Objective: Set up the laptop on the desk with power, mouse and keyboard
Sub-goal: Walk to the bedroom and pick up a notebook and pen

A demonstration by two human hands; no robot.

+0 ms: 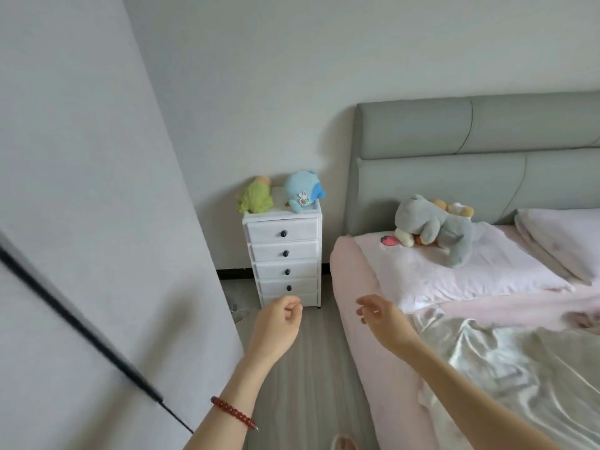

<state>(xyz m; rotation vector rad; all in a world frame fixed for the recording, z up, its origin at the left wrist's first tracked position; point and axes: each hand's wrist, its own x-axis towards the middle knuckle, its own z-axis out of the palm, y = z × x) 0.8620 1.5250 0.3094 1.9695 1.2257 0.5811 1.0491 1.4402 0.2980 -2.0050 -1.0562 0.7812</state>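
No laptop, mouse, keyboard or desk shows in the head view. My left hand (278, 323) is held out in front of me over the floor, fingers loosely curled and holding nothing; a red bead bracelet (233, 414) is on its wrist. My right hand (378, 315) reaches forward beside the bed edge, fingers relaxed and empty. A white cable or plug (238, 308) lies on the floor at the foot of the wall, left of the drawer chest.
A white chest of drawers (285, 258) stands against the far wall with two plush toys (282, 194) on top. A bed (357, 287) with pink sheets, a grey headboard and a grey plush fills the right. A grey wall panel (97, 222) with a dark edge bounds the left.
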